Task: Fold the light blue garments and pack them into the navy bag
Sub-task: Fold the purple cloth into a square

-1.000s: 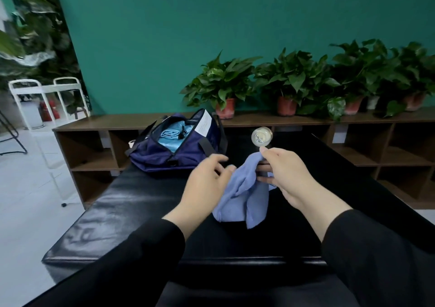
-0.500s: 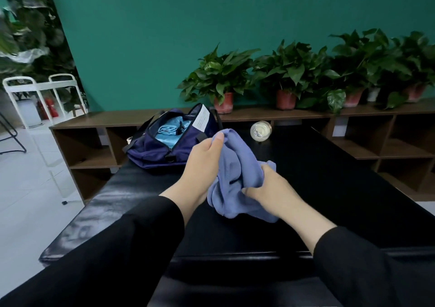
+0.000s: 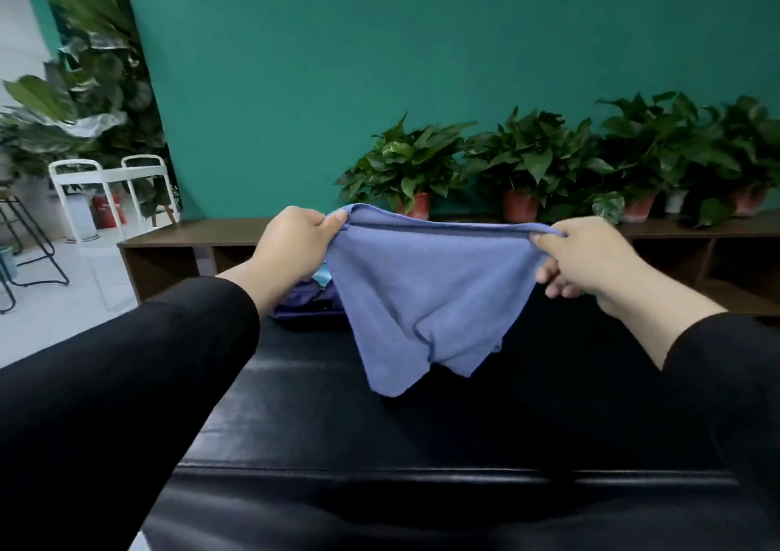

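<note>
A light blue garment (image 3: 426, 293) hangs spread out in the air above the black table (image 3: 422, 432). My left hand (image 3: 295, 242) pinches its upper left corner and my right hand (image 3: 586, 259) pinches its upper right corner, so the top edge is stretched between them. The lower part droops in loose folds, its tip just above the table. The navy bag (image 3: 308, 301) lies on the table behind the garment, mostly hidden by it and my left forearm; a bit of light blue cloth shows inside it.
A low wooden shelf unit (image 3: 177, 242) runs along the teal wall behind the table, with several potted plants (image 3: 409, 170) on top. White chairs (image 3: 105, 196) and a black stool (image 3: 25, 250) stand on the floor at the left.
The garment was bunched between my hands near the table; now both hands have moved up and apart and hold it spread by its top corners. The view has tilted up.
</note>
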